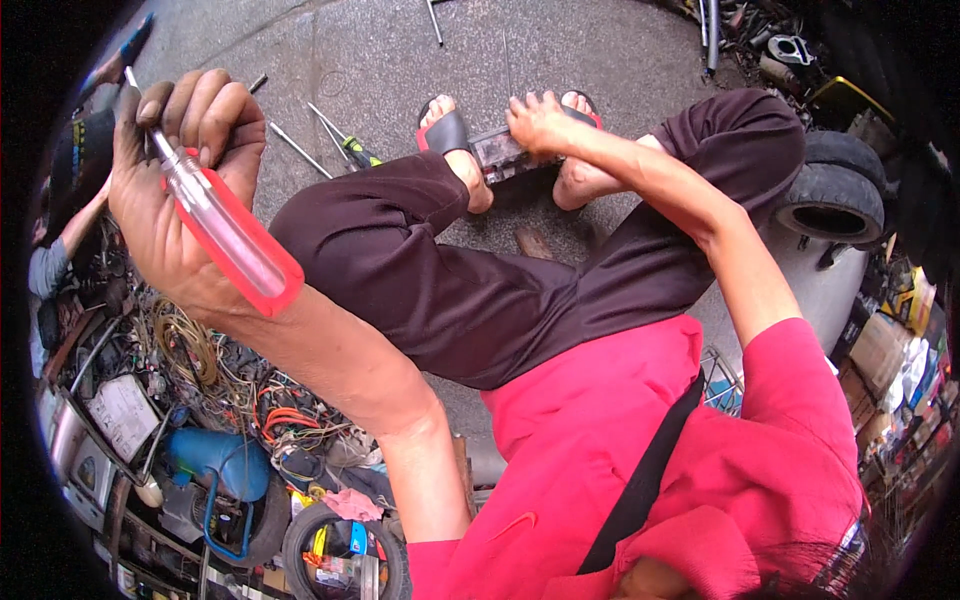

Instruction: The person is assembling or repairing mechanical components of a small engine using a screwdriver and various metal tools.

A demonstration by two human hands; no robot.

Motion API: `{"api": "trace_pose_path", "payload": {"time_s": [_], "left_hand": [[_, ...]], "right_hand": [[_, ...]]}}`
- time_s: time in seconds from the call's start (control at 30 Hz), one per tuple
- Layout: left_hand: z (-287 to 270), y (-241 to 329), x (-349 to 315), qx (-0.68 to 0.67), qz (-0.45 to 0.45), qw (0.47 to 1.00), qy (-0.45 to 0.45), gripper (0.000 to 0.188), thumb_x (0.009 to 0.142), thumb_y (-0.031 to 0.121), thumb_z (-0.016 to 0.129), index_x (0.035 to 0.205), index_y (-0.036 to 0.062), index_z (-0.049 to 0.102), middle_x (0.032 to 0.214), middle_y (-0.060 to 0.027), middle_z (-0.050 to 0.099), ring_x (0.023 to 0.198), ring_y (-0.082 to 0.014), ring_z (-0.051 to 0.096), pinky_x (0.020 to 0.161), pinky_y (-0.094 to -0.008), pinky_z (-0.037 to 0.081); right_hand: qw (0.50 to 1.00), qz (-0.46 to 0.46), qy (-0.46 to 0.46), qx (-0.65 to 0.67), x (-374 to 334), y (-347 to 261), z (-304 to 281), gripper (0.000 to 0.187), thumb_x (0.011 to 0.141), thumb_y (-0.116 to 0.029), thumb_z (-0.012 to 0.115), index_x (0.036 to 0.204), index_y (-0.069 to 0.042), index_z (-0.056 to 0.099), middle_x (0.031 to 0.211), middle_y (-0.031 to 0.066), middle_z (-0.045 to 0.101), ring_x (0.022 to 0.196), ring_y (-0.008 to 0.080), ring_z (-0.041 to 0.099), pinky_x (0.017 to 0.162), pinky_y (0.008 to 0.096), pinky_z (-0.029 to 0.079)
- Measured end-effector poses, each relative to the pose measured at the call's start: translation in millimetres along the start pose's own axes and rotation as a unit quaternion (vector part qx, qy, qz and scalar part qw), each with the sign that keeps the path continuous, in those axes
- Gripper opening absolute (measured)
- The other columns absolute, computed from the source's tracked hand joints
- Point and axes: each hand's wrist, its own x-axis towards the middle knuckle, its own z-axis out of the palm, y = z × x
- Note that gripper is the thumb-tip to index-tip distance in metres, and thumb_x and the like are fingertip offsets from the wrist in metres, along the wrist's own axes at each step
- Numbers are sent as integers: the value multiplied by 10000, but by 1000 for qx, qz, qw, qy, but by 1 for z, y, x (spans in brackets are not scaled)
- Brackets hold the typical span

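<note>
My left hand (190, 150) is raised at the left, palm up, its fingers curled round the shaft of a screwdriver. The screwdriver's red and clear handle (235, 240) lies along my palm and wrist, and its metal tip points away at the upper left. Down on the ground between my sandalled feet sits a dark rectangular block (497, 155) with a greyish top. My right hand (538, 125) grips its far right part, fingers bent over it; their tips are partly hidden. What kind of part the block is I cannot tell.
Left of my feet lie a green-and-black-handled screwdriver (358, 150) and a metal rod (300, 150). Farther off is another rod (436, 22). Tyres (832, 200) are stacked at the right. Tangled wires (270, 400) and a blue tank (217, 462) crowd the lower left. Another person's arm (85, 220) shows at the left edge.
</note>
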Motion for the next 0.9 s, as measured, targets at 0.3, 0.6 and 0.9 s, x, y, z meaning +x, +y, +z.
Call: {"api": "trace_pose_path", "payload": {"time_s": [0.3, 0.6, 0.9], "left_hand": [[8, -7, 10, 9, -10, 1000, -18, 273, 896, 184, 483, 672, 39, 421, 552, 2, 267, 484, -104, 244, 435, -235, 236], [10, -14, 8, 10, 15, 1000, -9, 284, 903, 222, 496, 693, 41, 437, 545, 11, 273, 475, -94, 233, 434, -239, 225], [10, -11, 2, -2, 26, 1000, 8, 316, 913, 253, 491, 678, 48, 446, 534, 15, 257, 470, -90, 221, 424, -244, 218]], "right_hand": [[986, 41, 47, 156, 17, 5, 14, 974, 773, -725, 334, 1296, 96, 326, 1365, 259, 316, 1278, 383, 295, 991, 556, 251], [990, 27, -90, -104, 11, 3, -4, 1160, 439, -355, 866, 1365, 5, 268, 1430, 226, 210, 1300, 425, 217, 965, 641, 216], [991, 28, 26, -127, 5, -17, 22, 699, 768, -290, 595, 1327, 37, 332, 1392, 218, 296, 1276, 382, 291, 984, 580, 252]]}}
